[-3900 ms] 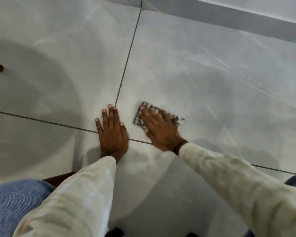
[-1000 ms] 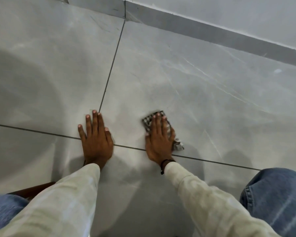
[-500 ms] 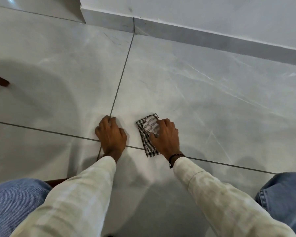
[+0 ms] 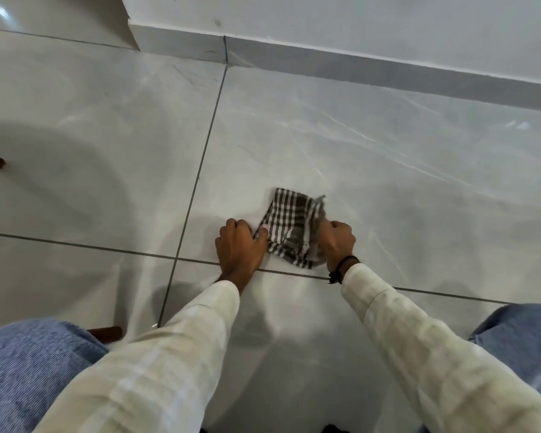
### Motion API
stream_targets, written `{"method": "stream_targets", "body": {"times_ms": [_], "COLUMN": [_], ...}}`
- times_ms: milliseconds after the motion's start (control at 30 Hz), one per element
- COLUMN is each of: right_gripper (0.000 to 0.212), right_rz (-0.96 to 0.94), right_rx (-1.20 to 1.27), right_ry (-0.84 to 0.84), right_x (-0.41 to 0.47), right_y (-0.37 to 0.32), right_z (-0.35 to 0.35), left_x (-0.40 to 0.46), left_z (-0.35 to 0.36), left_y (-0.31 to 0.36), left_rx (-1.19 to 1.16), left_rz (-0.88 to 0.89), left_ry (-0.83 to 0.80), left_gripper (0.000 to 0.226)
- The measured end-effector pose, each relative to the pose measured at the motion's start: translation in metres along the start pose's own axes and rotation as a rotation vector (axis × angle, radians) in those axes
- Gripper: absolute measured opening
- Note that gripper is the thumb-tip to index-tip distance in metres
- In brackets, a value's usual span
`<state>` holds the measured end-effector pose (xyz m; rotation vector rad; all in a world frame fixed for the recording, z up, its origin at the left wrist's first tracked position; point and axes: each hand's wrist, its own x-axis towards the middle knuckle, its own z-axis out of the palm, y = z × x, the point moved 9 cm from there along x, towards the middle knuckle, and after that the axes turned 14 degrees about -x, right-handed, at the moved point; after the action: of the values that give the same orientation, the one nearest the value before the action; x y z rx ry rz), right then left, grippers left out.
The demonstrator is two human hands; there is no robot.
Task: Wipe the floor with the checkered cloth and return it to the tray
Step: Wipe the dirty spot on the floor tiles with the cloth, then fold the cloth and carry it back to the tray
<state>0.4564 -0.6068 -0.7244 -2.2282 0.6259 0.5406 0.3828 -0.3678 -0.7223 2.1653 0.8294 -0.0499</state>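
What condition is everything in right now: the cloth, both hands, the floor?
cloth: on the floor, partly folded, right edge lifted, held at both sides.
left hand: curled, pinching the cloth's left edge.
right hand: closed on the cloth's right edge.
floor: glossy grey tiles, no visible dirt.
tray: not in view.

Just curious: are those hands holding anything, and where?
Both grip the checkered cloth on the floor: the left hand its left edge, the right hand its right edge.
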Motion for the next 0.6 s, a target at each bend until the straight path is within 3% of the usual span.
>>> {"method": "stream_targets", "body": {"times_ms": [200,267,367,533,600], "right_gripper": [0.085,0.060,0.014,0.029,0.032], "right_rz": [0.069,-0.021,-0.063,-0.064,-0.096], "right_rx": [-0.009,-0.145,-0.188,-0.040,0.044], "right_ry": [-0.062,-0.057,-0.054,-0.213,-0.301], "right_x": [0.002,0.008,0.014,-0.032,-0.070], "right_y": [0.003,-0.002,-0.006,-0.044,-0.075], "right_z": [0.001,0.002,-0.005,-0.039,-0.061], "left_x": [0.003,0.009,0.012,-0.023,-0.051], "left_z": [0.030,0.037,0.034,-0.026,-0.064], "left_y": [0.020,0.026,0.027,0.030,0.050], "left_rx": [-0.006,-0.097,-0.435,-0.860,-1.020], "left_rz": [-0.054,-0.082,-0.144,-0.524,-0.642], "left_ry": [-0.075,-0.081,-0.079,-0.147,-0.251], "left_gripper": [0.058,0.044,0.019,0.033,0.017]}}
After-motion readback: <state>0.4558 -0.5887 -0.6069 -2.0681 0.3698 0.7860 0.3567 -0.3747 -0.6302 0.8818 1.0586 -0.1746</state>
